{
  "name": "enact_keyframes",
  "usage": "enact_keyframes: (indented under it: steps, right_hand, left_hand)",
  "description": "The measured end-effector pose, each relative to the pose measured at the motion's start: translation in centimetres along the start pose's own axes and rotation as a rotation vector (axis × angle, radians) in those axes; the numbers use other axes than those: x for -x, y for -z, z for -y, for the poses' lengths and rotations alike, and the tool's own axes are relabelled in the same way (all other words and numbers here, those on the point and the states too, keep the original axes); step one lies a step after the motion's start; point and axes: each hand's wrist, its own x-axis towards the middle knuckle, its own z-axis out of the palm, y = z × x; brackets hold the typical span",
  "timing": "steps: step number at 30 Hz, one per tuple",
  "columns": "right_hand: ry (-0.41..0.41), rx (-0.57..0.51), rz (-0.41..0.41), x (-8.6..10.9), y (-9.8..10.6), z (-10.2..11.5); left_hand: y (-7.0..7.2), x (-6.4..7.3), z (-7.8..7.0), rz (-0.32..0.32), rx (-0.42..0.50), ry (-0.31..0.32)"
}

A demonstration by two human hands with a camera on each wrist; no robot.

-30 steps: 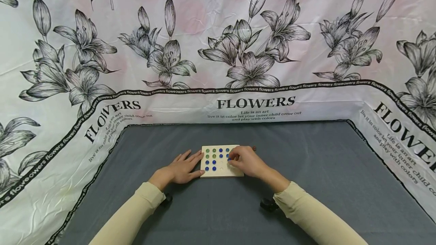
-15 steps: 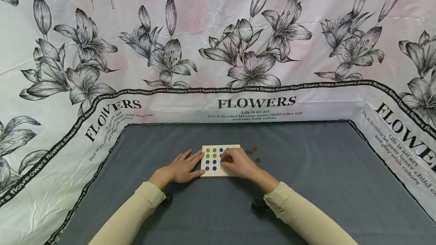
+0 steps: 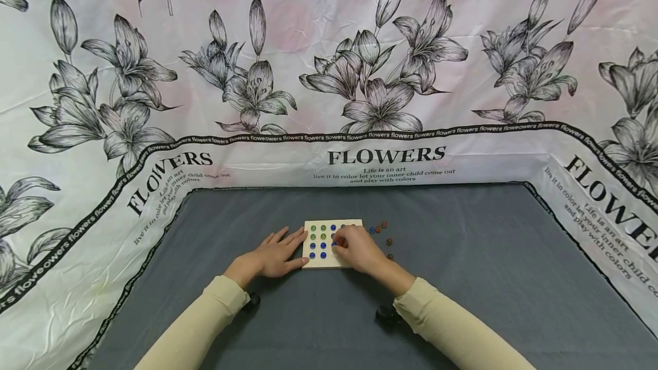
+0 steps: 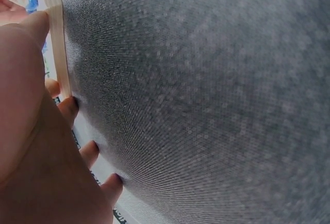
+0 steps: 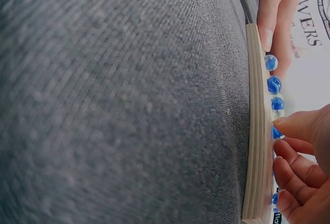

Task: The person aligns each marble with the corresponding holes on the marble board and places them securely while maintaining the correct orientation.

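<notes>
A pale wooden board [image 3: 329, 263] lies on the grey cloth, bearing green marbles [image 3: 323, 228] and blue marbles [image 3: 323, 245] in rows. My left hand [image 3: 275, 254] lies spread at its left side, thumb and fingertips on the board's edge. In the left wrist view the thumb of the left hand [image 4: 23, 80] presses the board's rim. Over the board's right half, my right hand [image 3: 358, 249] pinches a blue marble [image 5: 277, 132] between thumb and index finger, right at the board's top. Its other fingers are curled, with another blue marble [image 5: 275, 199] close by them. The right hand hides several board positions.
Right of the board, several red-brown marbles [image 3: 389, 241] and a blue marble [image 3: 372, 230] lie loose on the grey cloth [image 3: 462, 278]. A white flower-printed sheet [image 3: 257, 159] rises behind and at both sides.
My right hand has moved left across the board with the blue marble, uncovering the loose marbles at the right. The left hand and the board have stayed put.
</notes>
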Motion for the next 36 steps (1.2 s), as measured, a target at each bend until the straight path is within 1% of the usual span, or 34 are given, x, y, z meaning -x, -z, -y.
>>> enact_keyframes:
  steps: [4,7,11,14,18,21,23,26,29,32,36]
  right_hand:
    - [0.008,0.007,0.005,0.1,0.2,0.2]
    - [0.029,-0.002,0.017,0.4,0.7,0.4]
    - [0.057,0.004,0.020,1.1,1.8,0.4]
    - [0.057,0.007,0.018,1.5,2.9,0.3]
    - [0.033,0.009,0.021,1.9,4.3,-0.4]
    - [0.001,0.024,0.024,2.2,5.0,-1.0]
    - [-0.022,0.029,0.026,2.4,5.5,-1.4]
    - [-0.039,0.039,0.019,2.7,6.1,-1.9]
    - [-0.056,0.059,0.012,2.8,6.6,-2.5]
    - [-0.076,0.080,0.012,2.8,6.8,-3.1]
    - [-0.101,0.096,0.021,2.9,7.0,-3.7]
  left_hand:
    - [0.0,0.0,0.0,0.001,0.002,-0.001]
    - [0.0,0.0,0.0,0.001,0.009,-0.006]
    - [-0.1,0.1,0.1,0.007,0.023,-0.006]
    - [-0.1,0.2,0.1,0.002,0.028,-0.003]
    - [0.1,0.1,0.1,-0.001,0.026,-0.005]
    - [-0.2,-0.1,0.3,0.012,0.020,-0.002]
    - [-0.4,-0.3,0.5,0.008,0.022,-0.003]
    - [-0.6,-0.5,0.7,0.014,0.018,0.003]
    - [-0.4,-0.4,0.6,0.005,0.029,-0.006]
    - [-0.2,-0.2,0.4,0.011,0.037,-0.013]
    - [-0.3,-0.3,0.4,0.009,0.036,-0.006]
